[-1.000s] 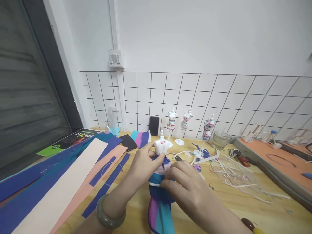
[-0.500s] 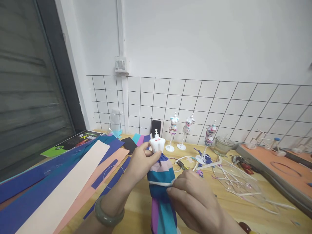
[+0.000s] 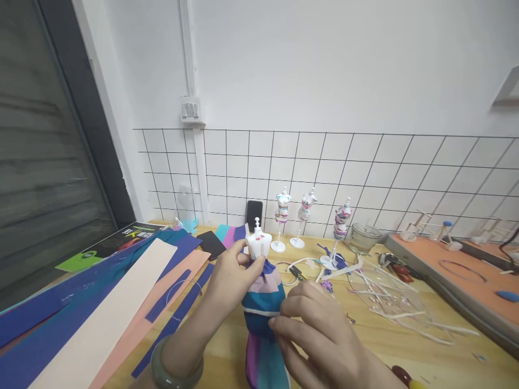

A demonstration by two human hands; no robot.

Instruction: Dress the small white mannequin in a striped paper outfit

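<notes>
A small white dress-form mannequin [image 3: 258,246] stands upright before me, its neck knob and shoulders bare. Around its body hangs a doll dress [image 3: 263,300] in purple, pink, teal and dark blue bands with a thin white trim line; the lower part has purple and teal panels. My left hand [image 3: 233,275] is closed around the mannequin's upper body, thumb across its front. With bent fingers, my right hand [image 3: 320,332] pinches the dress at its right side, just below the white trim. Those fingers hide part of the skirt's right edge.
Long fabric strips [image 3: 109,313] cover the left side. Several smaller painted mannequins [image 3: 283,208] stand behind, near a phone [image 3: 254,215] and a glass bowl [image 3: 364,237]. Strings and cords [image 3: 389,292] lie to the right, beside an orange-topped board [image 3: 454,265]. A wire grid backs the table.
My right hand has gone from the front of the dress to its right side, then slightly down below the trim. My left hand keeps its hold. The camera view has shifted slightly.
</notes>
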